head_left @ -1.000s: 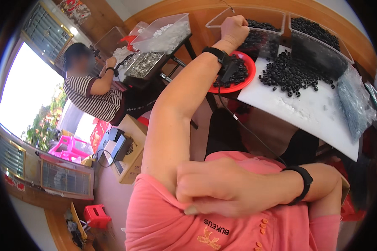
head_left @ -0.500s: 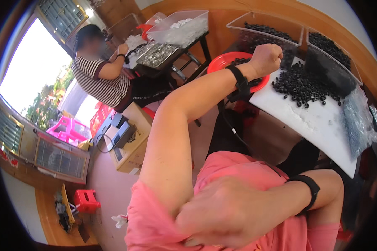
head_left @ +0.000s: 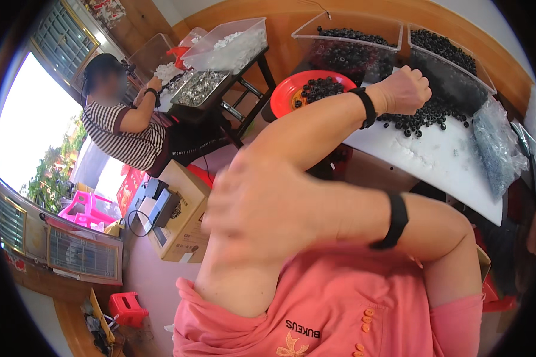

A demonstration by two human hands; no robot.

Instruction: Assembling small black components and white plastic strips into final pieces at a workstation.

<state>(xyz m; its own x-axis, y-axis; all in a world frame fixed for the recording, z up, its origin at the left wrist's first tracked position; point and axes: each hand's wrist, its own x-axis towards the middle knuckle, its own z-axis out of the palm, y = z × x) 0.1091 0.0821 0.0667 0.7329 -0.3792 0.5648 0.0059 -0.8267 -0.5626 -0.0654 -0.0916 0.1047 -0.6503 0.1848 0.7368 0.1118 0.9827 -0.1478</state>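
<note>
My left hand [head_left: 402, 90] hovers over the white board, its fingers curled into a loose fist and nothing visible in them. Below it lies a heap of small black ring-shaped pieces [head_left: 420, 126]. Across my bent left arm [head_left: 292, 134] rests my right hand [head_left: 253, 202], fingers stretched out flat over the skin around the elbow and somewhat blurred. A black band [head_left: 393, 220] circles my right wrist and another band [head_left: 365, 107] my left. The pink left sleeve [head_left: 187, 297] sits bunched near the shoulder.
Two clear bins [head_left: 351, 50] of black pieces stand behind the white board [head_left: 452, 172]. A red plate [head_left: 286, 95] holds more. A plastic bag [head_left: 497, 152] lies right. Leftward, a person [head_left: 125, 119] sits by a metal tray [head_left: 199, 88]; a cardboard box [head_left: 187, 220] stands nearer.
My right hand has slid from the pink sleeve up along my left arm toward the elbow. In the picture, my left fist has shifted slightly right and down. The view has turned a little.
</note>
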